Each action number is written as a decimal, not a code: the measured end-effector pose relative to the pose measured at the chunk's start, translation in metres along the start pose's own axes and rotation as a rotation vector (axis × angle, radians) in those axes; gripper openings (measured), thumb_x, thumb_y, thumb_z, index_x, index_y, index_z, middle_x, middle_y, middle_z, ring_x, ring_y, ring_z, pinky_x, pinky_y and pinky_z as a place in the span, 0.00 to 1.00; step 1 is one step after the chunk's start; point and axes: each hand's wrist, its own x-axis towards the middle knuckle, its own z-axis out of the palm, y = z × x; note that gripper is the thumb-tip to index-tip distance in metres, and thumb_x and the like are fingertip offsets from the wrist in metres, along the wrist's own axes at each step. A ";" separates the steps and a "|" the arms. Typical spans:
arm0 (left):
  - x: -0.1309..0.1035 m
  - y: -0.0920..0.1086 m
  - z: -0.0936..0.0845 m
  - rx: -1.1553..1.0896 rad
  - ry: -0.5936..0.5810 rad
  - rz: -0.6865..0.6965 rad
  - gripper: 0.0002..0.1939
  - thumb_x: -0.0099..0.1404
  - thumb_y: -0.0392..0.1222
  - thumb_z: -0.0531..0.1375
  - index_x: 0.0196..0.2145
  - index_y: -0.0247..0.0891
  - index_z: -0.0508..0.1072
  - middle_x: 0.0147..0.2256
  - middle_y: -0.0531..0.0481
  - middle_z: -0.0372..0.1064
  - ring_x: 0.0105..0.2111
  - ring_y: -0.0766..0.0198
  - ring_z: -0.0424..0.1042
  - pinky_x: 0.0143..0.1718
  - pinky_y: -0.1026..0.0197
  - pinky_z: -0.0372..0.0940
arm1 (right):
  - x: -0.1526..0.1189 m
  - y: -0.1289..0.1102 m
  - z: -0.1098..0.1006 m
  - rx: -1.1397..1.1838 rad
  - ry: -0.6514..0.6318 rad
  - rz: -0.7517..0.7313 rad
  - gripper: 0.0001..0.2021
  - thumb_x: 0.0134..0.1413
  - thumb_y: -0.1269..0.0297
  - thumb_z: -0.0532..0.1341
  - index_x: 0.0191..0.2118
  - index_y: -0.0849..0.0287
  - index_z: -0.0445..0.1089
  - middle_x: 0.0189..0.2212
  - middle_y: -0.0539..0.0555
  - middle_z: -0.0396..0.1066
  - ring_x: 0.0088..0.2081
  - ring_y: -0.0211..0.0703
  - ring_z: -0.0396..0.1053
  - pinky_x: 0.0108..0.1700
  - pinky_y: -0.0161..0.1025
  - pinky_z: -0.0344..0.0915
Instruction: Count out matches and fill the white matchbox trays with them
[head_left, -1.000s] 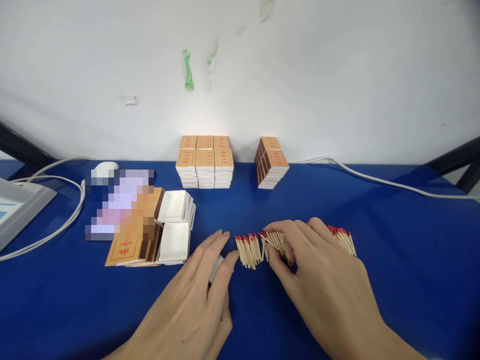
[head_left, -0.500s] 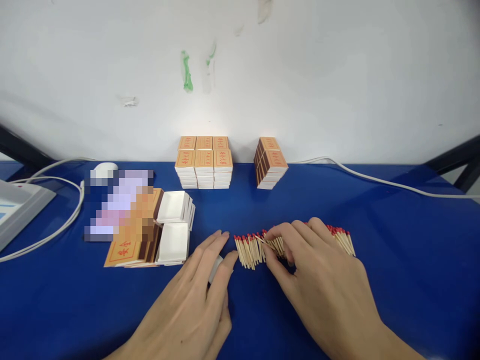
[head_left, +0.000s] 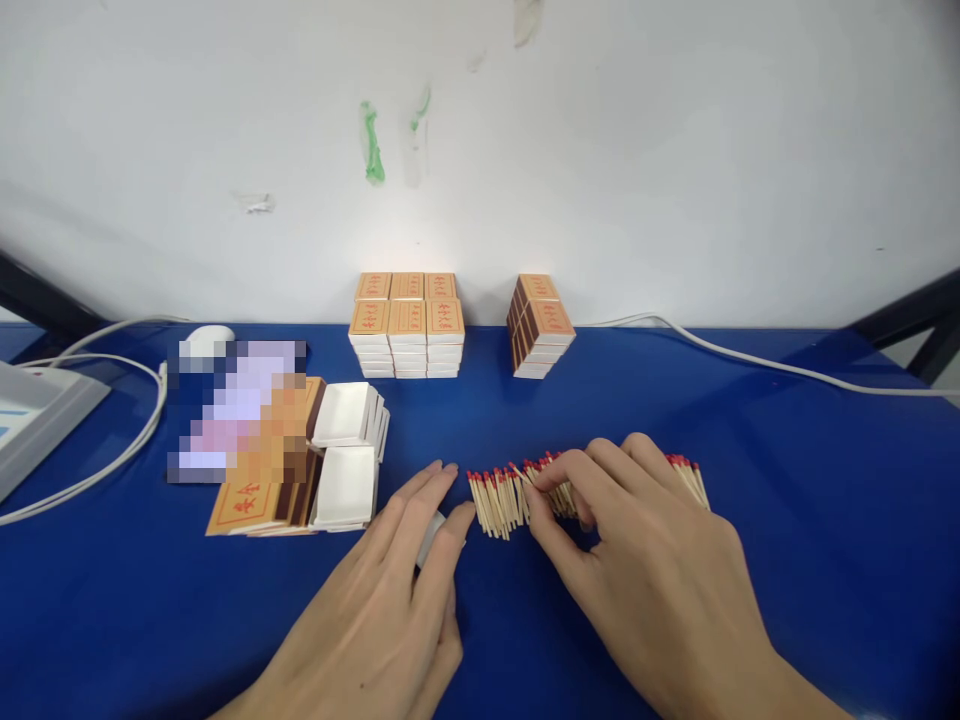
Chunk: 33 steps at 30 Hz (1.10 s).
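Observation:
A row of red-tipped matches lies on the blue tabletop, its middle partly covered by my right hand. Thumb and index finger of that hand pinch one match over the row, its red head pointing up and left. Just left of the row, my left hand is curled around a small white tray, which looks like a matchbox tray. Only a sliver of it shows between the fingers. Beyond this hand stand stacked empty white matchbox trays beside flat orange matchbox sleeves.
Stacked matchboxes stand against the wall, with a smaller matchbox stack to their right. At left are a blurred phone-like object, a white mouse-shaped item and a grey device. A white cable runs along the back right.
My right hand has shifted slightly right, and the match in its pinch has turned a little more upright. My left hand stays in place.

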 end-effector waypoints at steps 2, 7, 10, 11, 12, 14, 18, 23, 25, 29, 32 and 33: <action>0.000 0.000 0.000 -0.001 0.002 0.002 0.29 0.70 0.29 0.54 0.68 0.25 0.64 0.68 0.24 0.63 0.73 0.35 0.62 0.63 0.37 0.76 | 0.000 -0.001 0.000 0.023 -0.003 0.010 0.11 0.66 0.66 0.64 0.31 0.53 0.67 0.27 0.50 0.68 0.35 0.48 0.66 0.27 0.41 0.53; 0.000 0.001 0.001 0.000 0.005 -0.005 0.29 0.71 0.28 0.53 0.68 0.25 0.64 0.69 0.24 0.62 0.73 0.36 0.62 0.63 0.38 0.76 | -0.001 -0.003 0.000 0.076 -0.022 0.020 0.11 0.66 0.66 0.64 0.31 0.53 0.67 0.28 0.50 0.70 0.35 0.48 0.66 0.29 0.41 0.55; 0.000 0.001 0.001 0.008 0.012 0.000 0.28 0.71 0.28 0.53 0.68 0.25 0.64 0.69 0.24 0.63 0.74 0.36 0.61 0.62 0.38 0.76 | -0.001 -0.004 -0.001 0.102 -0.020 0.029 0.11 0.67 0.63 0.64 0.31 0.53 0.67 0.28 0.50 0.70 0.36 0.48 0.66 0.30 0.41 0.56; 0.000 0.001 0.001 0.009 0.011 -0.002 0.28 0.71 0.28 0.53 0.68 0.25 0.64 0.68 0.24 0.63 0.74 0.36 0.61 0.62 0.37 0.76 | -0.001 -0.003 -0.001 0.101 -0.009 0.031 0.11 0.67 0.63 0.64 0.31 0.53 0.68 0.28 0.49 0.70 0.36 0.48 0.66 0.29 0.41 0.56; 0.000 0.001 0.001 0.008 0.008 -0.003 0.28 0.71 0.29 0.53 0.68 0.25 0.64 0.68 0.24 0.64 0.74 0.36 0.61 0.62 0.37 0.76 | 0.000 -0.003 -0.002 0.095 0.004 0.034 0.10 0.67 0.64 0.63 0.32 0.52 0.68 0.28 0.49 0.70 0.36 0.48 0.66 0.29 0.41 0.56; 0.001 0.001 0.002 0.008 0.007 -0.003 0.28 0.72 0.29 0.53 0.68 0.25 0.64 0.68 0.24 0.63 0.74 0.36 0.61 0.62 0.37 0.76 | 0.000 -0.002 -0.002 0.074 0.019 0.038 0.07 0.66 0.65 0.63 0.34 0.52 0.69 0.28 0.49 0.71 0.35 0.49 0.67 0.28 0.40 0.56; 0.002 0.000 0.001 0.007 0.018 -0.007 0.28 0.72 0.30 0.53 0.68 0.26 0.64 0.69 0.25 0.63 0.73 0.37 0.63 0.63 0.39 0.76 | 0.000 0.000 -0.001 0.045 0.000 0.035 0.04 0.64 0.70 0.61 0.38 0.53 0.71 0.28 0.49 0.71 0.34 0.48 0.68 0.25 0.39 0.53; 0.000 -0.001 -0.001 0.007 0.014 -0.010 0.28 0.71 0.30 0.53 0.68 0.25 0.64 0.69 0.24 0.62 0.73 0.36 0.63 0.63 0.40 0.76 | -0.001 0.001 -0.001 0.035 -0.012 0.028 0.05 0.65 0.70 0.60 0.39 0.52 0.71 0.27 0.49 0.70 0.33 0.48 0.68 0.24 0.38 0.52; -0.001 -0.001 0.000 0.015 0.007 0.000 0.29 0.71 0.30 0.53 0.68 0.24 0.64 0.68 0.24 0.63 0.73 0.35 0.63 0.63 0.40 0.76 | -0.001 0.001 -0.001 0.033 -0.016 0.026 0.05 0.65 0.70 0.60 0.39 0.52 0.71 0.28 0.49 0.70 0.33 0.48 0.68 0.24 0.38 0.52; -0.002 0.000 0.002 0.014 0.012 -0.003 0.29 0.72 0.30 0.54 0.69 0.24 0.64 0.70 0.24 0.61 0.74 0.35 0.61 0.64 0.39 0.75 | 0.000 0.001 -0.001 0.029 -0.010 0.019 0.05 0.66 0.69 0.60 0.39 0.52 0.71 0.27 0.49 0.70 0.33 0.49 0.68 0.24 0.38 0.52; -0.001 0.000 0.002 0.003 0.009 -0.013 0.30 0.71 0.30 0.54 0.69 0.25 0.64 0.70 0.24 0.60 0.74 0.35 0.61 0.64 0.38 0.76 | 0.000 0.002 -0.001 0.030 -0.007 0.015 0.05 0.67 0.69 0.60 0.39 0.52 0.71 0.28 0.49 0.70 0.33 0.49 0.68 0.24 0.39 0.52; -0.001 0.000 0.002 0.000 0.007 -0.014 0.30 0.71 0.30 0.54 0.69 0.25 0.64 0.70 0.24 0.60 0.74 0.35 0.61 0.63 0.38 0.76 | 0.000 0.002 -0.001 0.032 -0.009 0.015 0.05 0.67 0.69 0.60 0.39 0.52 0.71 0.28 0.49 0.70 0.33 0.49 0.68 0.25 0.39 0.53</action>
